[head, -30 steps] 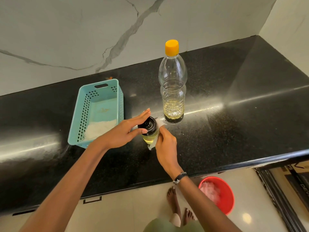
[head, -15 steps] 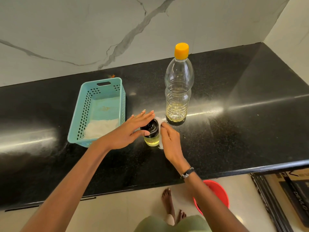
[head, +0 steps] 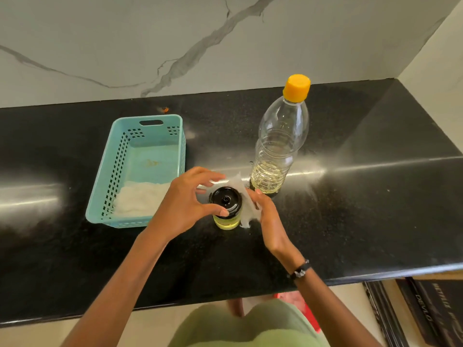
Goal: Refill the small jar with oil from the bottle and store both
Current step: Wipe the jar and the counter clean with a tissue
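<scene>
At the centre of the frame the small jar (head: 226, 209) stands on the black table (head: 363, 216), lid on and oil inside. The left hand (head: 186, 206) curls round its lid to steady it, while the right hand (head: 269, 219) presses a white tissue (head: 244, 196) against its side, likely wiping off drips. The capped bottle (head: 280, 144) stands just behind to the right, and the teal basket (head: 142, 169) at left probably awaits both.
</scene>
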Motion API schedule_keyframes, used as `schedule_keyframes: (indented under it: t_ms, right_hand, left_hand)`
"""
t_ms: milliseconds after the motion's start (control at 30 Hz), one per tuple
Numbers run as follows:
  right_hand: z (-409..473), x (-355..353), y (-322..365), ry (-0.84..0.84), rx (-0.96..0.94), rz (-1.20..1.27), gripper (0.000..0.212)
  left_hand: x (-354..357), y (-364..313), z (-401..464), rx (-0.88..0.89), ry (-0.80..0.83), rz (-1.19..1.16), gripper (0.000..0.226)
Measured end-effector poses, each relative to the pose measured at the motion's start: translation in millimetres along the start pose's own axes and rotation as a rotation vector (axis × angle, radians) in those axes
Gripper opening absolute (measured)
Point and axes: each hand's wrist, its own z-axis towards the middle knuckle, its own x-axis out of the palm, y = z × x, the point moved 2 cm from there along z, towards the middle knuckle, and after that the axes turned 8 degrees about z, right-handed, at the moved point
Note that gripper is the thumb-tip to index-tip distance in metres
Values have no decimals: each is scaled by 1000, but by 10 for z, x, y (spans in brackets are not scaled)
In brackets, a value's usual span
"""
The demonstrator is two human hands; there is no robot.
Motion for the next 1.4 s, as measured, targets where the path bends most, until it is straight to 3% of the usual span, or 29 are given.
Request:
schedule_keyframes:
  t_ms: [100, 300, 467, 767, 900, 1067, 1233, 1400]
  right_hand:
    - [104, -26, -20, 75, 88, -81, 44]
    - [73, -140, -202, 145, 162, -117, 55]
    - [211, -119, -75, 169, 134, -12, 54]
    - [444, -112, -148, 226, 275, -89, 43]
    - [425, -162, -73, 237, 256, -39, 58]
    - [629, -17, 86, 377, 276, -77, 75]
    - [716, -23, -34, 416, 349, -171, 54]
    - [655, -75, -38, 405, 357, -69, 65]
  left_hand:
    - [-14, -34, -16, 35, -38, 109, 48]
    - [13, -60, -137, 44, -110, 263, 46]
    - [98, -26, -244, 15, -170, 237, 48]
    - [191, 2, -338, 14, -210, 298, 47]
    - [238, 11, -352, 20, -229, 273, 45]
    - [258, 7, -367, -5, -227, 297, 44]
    - [261, -32, -382, -22, -235, 334, 44]
    - [278, -39, -400, -33, -233, 351, 44]
